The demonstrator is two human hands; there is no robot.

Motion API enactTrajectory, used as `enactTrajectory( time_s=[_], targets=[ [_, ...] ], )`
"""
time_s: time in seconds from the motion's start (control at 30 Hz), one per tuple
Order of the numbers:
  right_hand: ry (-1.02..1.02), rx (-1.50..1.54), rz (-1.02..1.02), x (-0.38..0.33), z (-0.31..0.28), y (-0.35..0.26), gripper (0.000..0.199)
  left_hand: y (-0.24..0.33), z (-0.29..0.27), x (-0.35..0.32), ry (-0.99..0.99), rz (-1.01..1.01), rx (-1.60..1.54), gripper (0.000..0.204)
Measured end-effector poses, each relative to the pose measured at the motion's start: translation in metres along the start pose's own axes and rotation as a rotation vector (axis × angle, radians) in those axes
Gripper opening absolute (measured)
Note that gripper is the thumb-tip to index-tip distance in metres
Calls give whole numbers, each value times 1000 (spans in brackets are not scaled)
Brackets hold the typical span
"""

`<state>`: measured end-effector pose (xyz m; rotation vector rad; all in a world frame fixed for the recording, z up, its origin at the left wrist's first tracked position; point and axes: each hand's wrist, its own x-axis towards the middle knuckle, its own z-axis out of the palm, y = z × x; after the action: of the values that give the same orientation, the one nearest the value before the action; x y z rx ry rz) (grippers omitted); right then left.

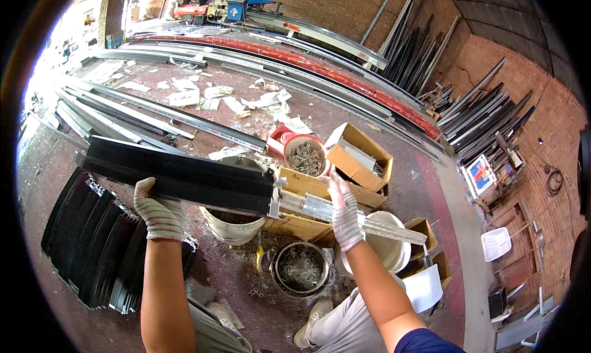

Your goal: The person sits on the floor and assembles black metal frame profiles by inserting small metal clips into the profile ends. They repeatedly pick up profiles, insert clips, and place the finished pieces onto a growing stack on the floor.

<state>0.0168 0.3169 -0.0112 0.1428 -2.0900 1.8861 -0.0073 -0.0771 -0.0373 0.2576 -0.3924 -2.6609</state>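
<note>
Floor dark reddish-brown, scuffed, w/ torn white papers strewn across the mid. & a faded red stripe on the R. Workshop has a brick wall on the R & more brick at the back; bright opening upper L. Long red beam lies across the floor among metal lengths; dark bars lean upright in the far corner.

Black profile is up in front of the person, roughly level, its R end by the wooden box. L hand, in a striped glove, has its fingers pinching the profile's near edge, thumb up front. R hand, same glove, is at the pale strips — fingers stretched, close together; can't tell if they grip.

In the way: the profile hides part of the white bucket below it; strips cross over the pale bucket. Metal pot sits btwn the buckets, near the shoes. Beyond — pail of small metal bits, cardboard box beside it. Stack of black profiles far L.
</note>
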Motion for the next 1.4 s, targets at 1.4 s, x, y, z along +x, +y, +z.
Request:
enactTrajectory(
  time_s=[1.4],
  targets=[
    [-130, 564, 392, -26, 1, -21, 44, -23, 5, -9, -50, -130, -58, 28]
  ],
)
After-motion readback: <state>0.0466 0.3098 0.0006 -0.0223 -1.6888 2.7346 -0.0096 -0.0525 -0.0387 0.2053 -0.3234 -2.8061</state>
